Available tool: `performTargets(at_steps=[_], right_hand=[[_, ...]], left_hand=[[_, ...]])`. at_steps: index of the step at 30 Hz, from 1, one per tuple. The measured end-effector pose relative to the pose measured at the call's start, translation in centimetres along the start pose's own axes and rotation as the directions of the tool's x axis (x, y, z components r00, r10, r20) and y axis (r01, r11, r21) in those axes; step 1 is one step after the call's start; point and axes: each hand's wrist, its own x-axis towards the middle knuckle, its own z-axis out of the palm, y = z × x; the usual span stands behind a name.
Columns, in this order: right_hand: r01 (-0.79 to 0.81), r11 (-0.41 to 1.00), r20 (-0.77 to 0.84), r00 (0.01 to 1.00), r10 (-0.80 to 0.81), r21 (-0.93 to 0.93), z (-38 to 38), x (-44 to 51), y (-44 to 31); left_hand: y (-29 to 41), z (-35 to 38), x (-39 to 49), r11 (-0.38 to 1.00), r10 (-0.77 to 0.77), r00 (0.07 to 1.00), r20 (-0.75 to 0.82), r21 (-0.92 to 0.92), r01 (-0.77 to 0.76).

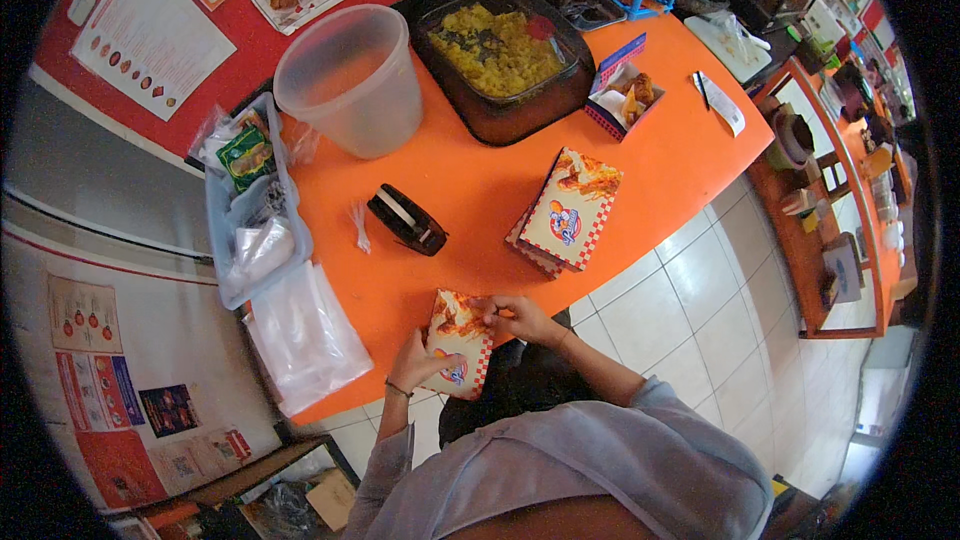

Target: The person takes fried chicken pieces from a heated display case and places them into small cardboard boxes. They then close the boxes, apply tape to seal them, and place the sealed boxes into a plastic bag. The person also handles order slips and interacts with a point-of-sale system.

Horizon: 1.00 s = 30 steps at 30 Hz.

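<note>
A printed cardboard food box (463,341) with a red checkered edge is in front of me, over the near edge of the orange table (480,165). My left hand (420,364) grips it along its left side, the thumb lying across the front. At its upper right corner, the bent fingers of my right hand (521,319) pinch the edge. Past my hands lies a small stack of matching boxes (574,210), the top one turned slightly against those below. A black tape dispenser (407,219) rests to the left of that stack.
A translucent plastic tub (352,82) and a black tray of yellow food (495,52) stand farther back. An open box (626,97) holds fried food. Along the left are a plastic bin (300,217) of packets and clear plastic bags (307,337). A paper slip (720,101) with a pen lies right.
</note>
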Motion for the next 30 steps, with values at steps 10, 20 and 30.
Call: performTargets(at_steps=[10,20,30], right_hand=[[-0.309,0.822,0.259,0.944,0.205,0.478,0.2,1.6,0.5],[-0.182,0.922,0.295,0.952,0.078,0.342,0.4,2.2,-0.1],[-0.539,0.767,0.428,0.82,0.381,0.349,-1.4,3.3,-1.1]], left_hand=[[-2.9,1.5,-3.1,0.65,-0.026,1.0,0.002,-0.76,0.018],[-2.3,12.2,-11.7,0.137,-0.292,0.941,-0.174,-0.981,-0.139],[1.7,15.7,-6.8,-0.305,-0.641,0.643,-0.42,-0.629,-0.715]])
